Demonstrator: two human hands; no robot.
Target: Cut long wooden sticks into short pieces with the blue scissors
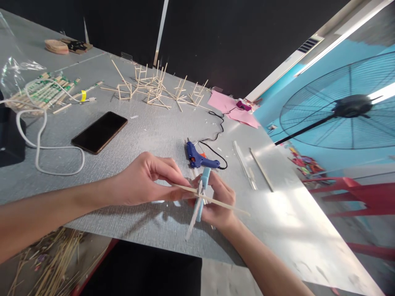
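My left hand (157,179) is closed, pinching a thin wooden stick (222,203) between thumb and fingers. The stick runs off to the right, past my other hand, with its far end free. My right hand (220,201) is closed round a light blue tool (205,177) with a pale, thin blade-like part slanting down toward me. That part crosses the stick at its middle; whether the tool is scissors or a knife is unclear. Just beyond my hands a blue glue gun (200,158) lies on the grey table (154,131).
Stick frames (154,88) stand at the back, near pink paper (228,107). On the left lie a phone (99,132), a white cable (38,135) and packaged sticks (46,92). Glue sticks (245,166) lie right. Loose sticks (58,263) are below the table edge; a fan (352,107) stands right.
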